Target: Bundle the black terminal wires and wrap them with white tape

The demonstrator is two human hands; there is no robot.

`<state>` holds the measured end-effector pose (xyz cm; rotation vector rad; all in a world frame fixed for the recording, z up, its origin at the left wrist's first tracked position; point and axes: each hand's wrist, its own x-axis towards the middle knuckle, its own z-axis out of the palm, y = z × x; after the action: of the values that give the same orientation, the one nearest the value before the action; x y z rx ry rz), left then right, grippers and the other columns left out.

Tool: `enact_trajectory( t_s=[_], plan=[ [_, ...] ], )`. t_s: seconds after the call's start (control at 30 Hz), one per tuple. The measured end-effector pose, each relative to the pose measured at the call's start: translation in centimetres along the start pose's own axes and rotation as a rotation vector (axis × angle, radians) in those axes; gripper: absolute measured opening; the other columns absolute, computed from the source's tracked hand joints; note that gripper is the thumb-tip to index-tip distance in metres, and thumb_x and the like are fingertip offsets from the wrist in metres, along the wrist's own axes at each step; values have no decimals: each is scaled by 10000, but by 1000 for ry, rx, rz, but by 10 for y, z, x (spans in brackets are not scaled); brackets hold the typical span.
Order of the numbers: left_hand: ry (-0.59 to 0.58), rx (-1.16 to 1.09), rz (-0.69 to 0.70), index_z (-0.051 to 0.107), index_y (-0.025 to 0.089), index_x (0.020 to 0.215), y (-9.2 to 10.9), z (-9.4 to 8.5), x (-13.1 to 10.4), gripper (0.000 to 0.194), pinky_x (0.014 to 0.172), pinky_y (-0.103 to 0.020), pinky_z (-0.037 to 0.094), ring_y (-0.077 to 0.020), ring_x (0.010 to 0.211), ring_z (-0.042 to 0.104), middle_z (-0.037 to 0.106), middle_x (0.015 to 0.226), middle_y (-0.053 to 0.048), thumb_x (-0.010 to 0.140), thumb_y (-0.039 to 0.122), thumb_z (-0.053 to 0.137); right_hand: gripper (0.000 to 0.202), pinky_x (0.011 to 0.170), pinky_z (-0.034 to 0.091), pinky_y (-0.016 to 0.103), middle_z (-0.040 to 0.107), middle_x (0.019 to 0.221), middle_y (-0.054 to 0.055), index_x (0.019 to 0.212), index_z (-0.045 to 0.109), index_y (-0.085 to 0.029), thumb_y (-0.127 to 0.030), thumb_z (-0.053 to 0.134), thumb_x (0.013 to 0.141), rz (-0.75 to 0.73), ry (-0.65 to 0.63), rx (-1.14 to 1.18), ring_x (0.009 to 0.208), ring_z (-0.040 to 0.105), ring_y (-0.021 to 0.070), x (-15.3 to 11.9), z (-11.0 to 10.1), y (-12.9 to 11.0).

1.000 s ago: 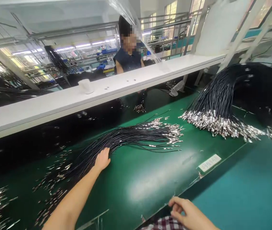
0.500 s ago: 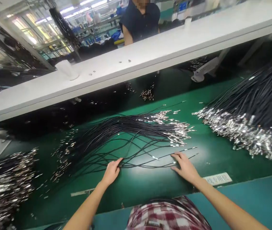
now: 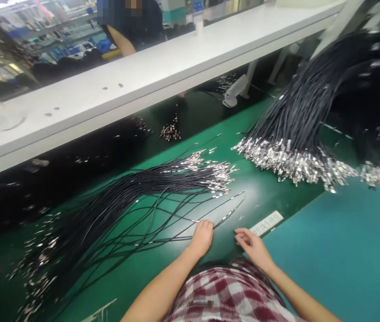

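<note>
- One green tabletop (image 3: 253, 188) spreads under the label (image 3: 267, 222), which lies near my edge of it.
- One white shelf (image 3: 183, 67) crosses well beyond the label; behind it is one co-worker (image 3: 146, 27), seen only in part.
- One big heap of cables (image 3: 300, 112) lies beyond the label and to its right. Its metal ends come close to the edge, so I judge a nudge could send some over. There are far too many strands to count.
- One bunch of cables (image 3: 119, 192) lies beyond the label and to its left. A tug on a crossed strand could pull it askew.
- The loose cables (image 3: 176, 239) fan out from that bunch, left of the label. They cross each other, so pulling one could snag or knot the rest. I count two tips clearly; the others overlap too much.
- I have two hands here. My left hand (image 3: 202, 237), left of the label, curls down over the loose cables; its fingertips are hidden, so I can't tell whether it grips. My right hand (image 3: 252, 246), at the label's left end, is half open, holding nothing.
- Four small dark spots (image 3: 120, 85) mark the shelf, far beyond the label, leftward.
</note>
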<state>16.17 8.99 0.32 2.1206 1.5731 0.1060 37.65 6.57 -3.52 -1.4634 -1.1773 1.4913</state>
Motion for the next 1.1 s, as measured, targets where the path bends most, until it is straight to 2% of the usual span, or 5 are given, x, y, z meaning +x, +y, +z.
enact_trajectory(
  t_s=[0.17,0.33,0.53,0.83,1.1],
  plan=[
    [23,-613,-65,553,188,856,1,-1,-24,40,652,-274,454,-152,692,550,541,777,-17,837,208,524,473,514,447,248,712,914,65,1018,661,-198,-449,813,647,288,133,539,625,630,150,4,31,-27],
    [-28,-1157,-319,510,182,816,0,9,-51,363,506,-224,404,-98,480,509,504,589,56,728,487,687,432,564,464,239,691,785,38,863,725,-160,-478,849,598,186,138,710,605,559,110,-1,44,-47],
    [46,-1319,-361,479,191,809,18,2,-42,464,656,-247,504,-125,672,637,618,747,9,663,545,742,444,586,479,283,657,669,13,812,685,-172,-448,887,530,124,44,596,596,593,146,-21,61,-45],
    [-231,-1080,-159,473,201,865,35,2,-52,271,460,-204,357,-71,431,437,571,656,34,854,459,556,466,688,503,312,680,973,73,878,666,-212,-635,720,690,211,-68,666,922,621,229,-31,61,-51],
    [93,234,1,595,193,1021,-63,-70,-18,220,1013,-473,358,-277,1162,475,582,1199,-122,876,91,466,418,706,542,384,445,552,-42,660,488,-233,-568,721,749,388,49,977,551,523,150,-28,62,-12]
  ],
)
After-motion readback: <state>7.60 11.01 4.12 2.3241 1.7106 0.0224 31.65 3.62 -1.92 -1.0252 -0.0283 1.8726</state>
